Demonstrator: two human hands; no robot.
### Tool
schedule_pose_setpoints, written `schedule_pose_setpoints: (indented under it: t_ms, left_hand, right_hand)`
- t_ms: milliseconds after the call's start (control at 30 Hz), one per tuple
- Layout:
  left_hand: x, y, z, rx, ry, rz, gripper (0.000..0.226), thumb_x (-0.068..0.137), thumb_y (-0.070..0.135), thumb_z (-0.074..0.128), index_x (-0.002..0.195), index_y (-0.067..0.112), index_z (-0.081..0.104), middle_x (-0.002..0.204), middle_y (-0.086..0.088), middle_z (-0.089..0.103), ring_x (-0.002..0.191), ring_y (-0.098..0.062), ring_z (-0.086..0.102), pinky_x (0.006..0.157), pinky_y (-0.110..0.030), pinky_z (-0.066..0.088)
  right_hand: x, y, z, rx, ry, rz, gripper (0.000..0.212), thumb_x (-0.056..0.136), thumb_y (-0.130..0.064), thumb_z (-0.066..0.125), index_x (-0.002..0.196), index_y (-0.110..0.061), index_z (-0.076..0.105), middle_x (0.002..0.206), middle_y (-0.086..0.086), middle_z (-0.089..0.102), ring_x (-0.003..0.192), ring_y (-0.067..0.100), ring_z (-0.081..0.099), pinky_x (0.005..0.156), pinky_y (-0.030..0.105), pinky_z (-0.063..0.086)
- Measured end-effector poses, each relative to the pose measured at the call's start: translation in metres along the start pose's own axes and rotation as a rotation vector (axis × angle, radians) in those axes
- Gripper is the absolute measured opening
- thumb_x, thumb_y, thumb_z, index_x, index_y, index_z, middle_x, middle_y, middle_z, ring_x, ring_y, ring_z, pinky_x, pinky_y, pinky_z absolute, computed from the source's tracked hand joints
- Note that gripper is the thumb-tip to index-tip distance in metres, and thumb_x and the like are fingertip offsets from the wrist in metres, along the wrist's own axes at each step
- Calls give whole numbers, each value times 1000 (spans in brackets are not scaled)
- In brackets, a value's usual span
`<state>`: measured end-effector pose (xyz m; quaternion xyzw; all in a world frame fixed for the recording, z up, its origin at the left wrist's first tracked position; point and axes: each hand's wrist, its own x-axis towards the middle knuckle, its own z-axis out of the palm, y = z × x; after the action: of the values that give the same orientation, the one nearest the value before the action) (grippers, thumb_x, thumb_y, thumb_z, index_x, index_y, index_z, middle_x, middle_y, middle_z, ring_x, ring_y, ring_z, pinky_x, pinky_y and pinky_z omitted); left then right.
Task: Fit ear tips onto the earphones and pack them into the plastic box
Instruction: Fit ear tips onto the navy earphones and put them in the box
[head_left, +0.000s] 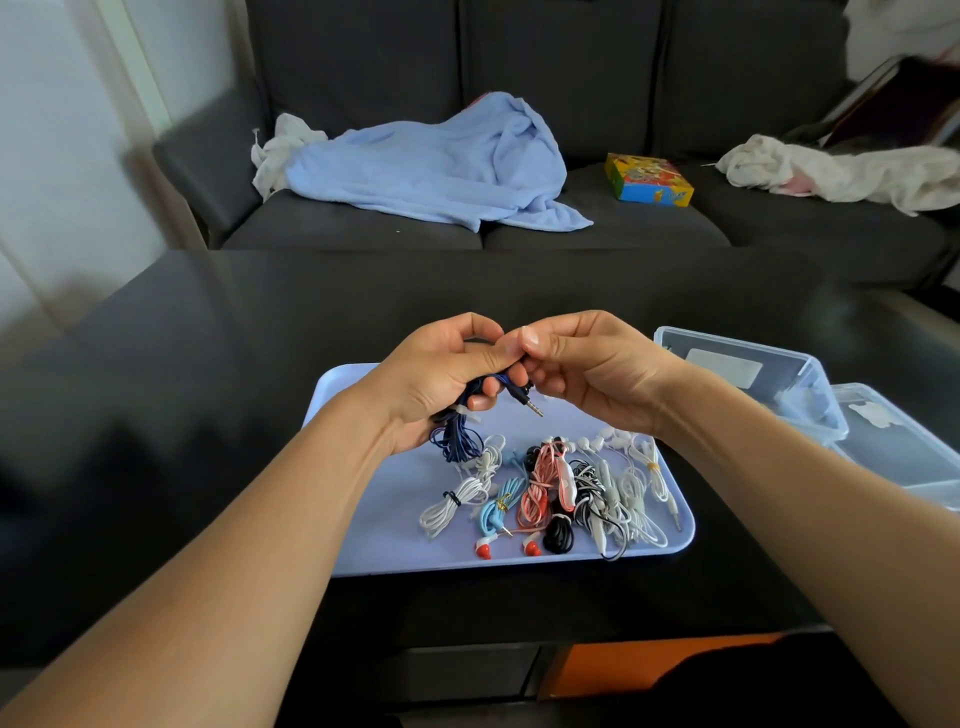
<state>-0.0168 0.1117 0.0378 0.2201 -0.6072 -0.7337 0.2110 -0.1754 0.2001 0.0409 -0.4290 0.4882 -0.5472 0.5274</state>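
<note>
both forearms reach forward, hands meeting above the tray on the dark surface. left hand: fingers curled around a dark blue earphone bundle, plug dangling. right hand: fingers pinched narrow at the bundle's top; what they grip is hidden. clear plastic box just right; its label unreadable.

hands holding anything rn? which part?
Left hand grips the dark blue earphones by the bundled cord. Right hand pinches something at their top end; what exactly is hidden.
</note>
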Motion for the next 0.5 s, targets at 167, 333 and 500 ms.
schedule_pose_setpoints:
  t_ms: [167, 333, 500]
  left_hand:
    - [1, 0, 3, 2, -2, -1, 17, 82, 18, 68, 89, 8, 56, 66, -8, 67, 46, -8, 45, 40, -15, 34]
    - [1, -2, 4, 17, 38, 2, 23, 75, 20, 71, 88, 10, 55, 65, -9, 68, 46, -9, 46, 40, -16, 33]
    - [3, -5, 3, 22, 77, -14, 15, 88, 14, 68, 94, 8, 55, 68, -9, 69, 49, -10, 47, 42, -17, 35]
  right_hand:
    - [-2, -1, -1, -16, 13, -6, 20, 80, -19, 67, 85, -3, 77, 70, 9, 66, 64, 10, 58, 56, 14, 46]
    - [-2, -1, -1, -53, 39, -18, 22, 77, -19, 70, 88, -1, 76, 72, 12, 66, 66, 12, 59, 56, 16, 46]
    - [-2, 0, -3, -115, 61, -32, 28, 78, -21, 71, 97, 0, 76, 78, 13, 68, 69, 13, 58, 59, 17, 48]
